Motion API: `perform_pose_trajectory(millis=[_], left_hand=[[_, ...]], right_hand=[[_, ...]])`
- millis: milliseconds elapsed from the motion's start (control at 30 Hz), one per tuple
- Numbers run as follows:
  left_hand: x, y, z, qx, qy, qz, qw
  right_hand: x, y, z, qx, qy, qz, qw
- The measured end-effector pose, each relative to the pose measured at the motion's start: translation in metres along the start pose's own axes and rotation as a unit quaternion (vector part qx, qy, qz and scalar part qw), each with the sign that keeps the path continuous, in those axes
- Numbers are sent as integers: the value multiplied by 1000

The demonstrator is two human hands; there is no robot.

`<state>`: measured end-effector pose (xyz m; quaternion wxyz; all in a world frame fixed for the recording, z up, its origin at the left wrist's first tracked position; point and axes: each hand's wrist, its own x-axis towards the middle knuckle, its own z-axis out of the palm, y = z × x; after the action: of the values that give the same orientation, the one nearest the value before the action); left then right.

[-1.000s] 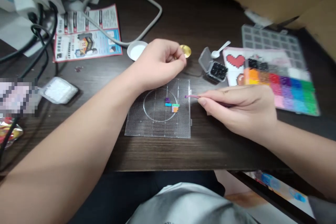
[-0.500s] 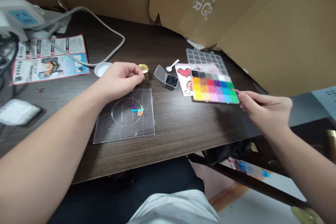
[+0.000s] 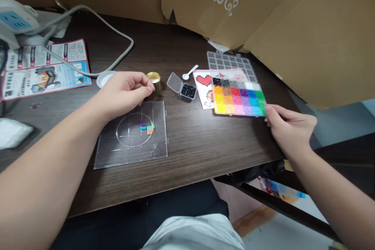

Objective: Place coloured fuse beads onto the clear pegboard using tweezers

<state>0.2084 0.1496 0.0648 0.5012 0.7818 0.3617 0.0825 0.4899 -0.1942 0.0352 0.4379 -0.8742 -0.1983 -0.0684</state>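
A dark wooden worktop [image 3: 190, 152] fills the middle of the frame, with brown cardboard [image 3: 263, 15] propped along its far edge across the top and upper right. At the upper left lie a printed leaflet [image 3: 43, 70] and a grey cable [image 3: 117, 52] running from a white power strip [image 3: 13, 19].

Lower centre-left, a clear square pegboard [image 3: 131, 134] lies flat on the worktop, with a small cluster of coloured beads [image 3: 146, 127] near its middle inside a moulded ring. The left hand [image 3: 123, 93] rests at the pegboard's upper edge, its fingers curled loosely together; whether it holds anything cannot be told.

Right of centre sits a compartment tray of sorted beads [image 3: 238, 97] in many colours, its clear lid [image 3: 231, 62] folded back behind it and a pattern sheet with a red heart [image 3: 205, 82] tucked under its left side. The right hand [image 3: 288, 129] is at the tray's lower right corner, thumb and forefinger pressed together on a thin pink tool [image 3: 261, 102] whose tip reaches over the green compartments.

Between the hands, in the upper middle, stand a small open box of black beads [image 3: 187, 90], a white spoon [image 3: 190, 72], a gold round tin [image 3: 153, 77] and a white dish [image 3: 104, 79].
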Motion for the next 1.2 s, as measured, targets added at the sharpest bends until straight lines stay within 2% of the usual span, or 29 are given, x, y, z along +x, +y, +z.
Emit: perform_pose_trajectory(millis=[900,1067,1200], left_hand=[[0,1,0,13,5,2,1000],[0,0,-1,11,0,2,1000],[1,-1,-1,6,4,1,1000]], right_hand=[[6,6,5,0,-8,-36,999],[7,1,10,-7,16,-77,997],[3,2,14,-38,39,-149,987]])
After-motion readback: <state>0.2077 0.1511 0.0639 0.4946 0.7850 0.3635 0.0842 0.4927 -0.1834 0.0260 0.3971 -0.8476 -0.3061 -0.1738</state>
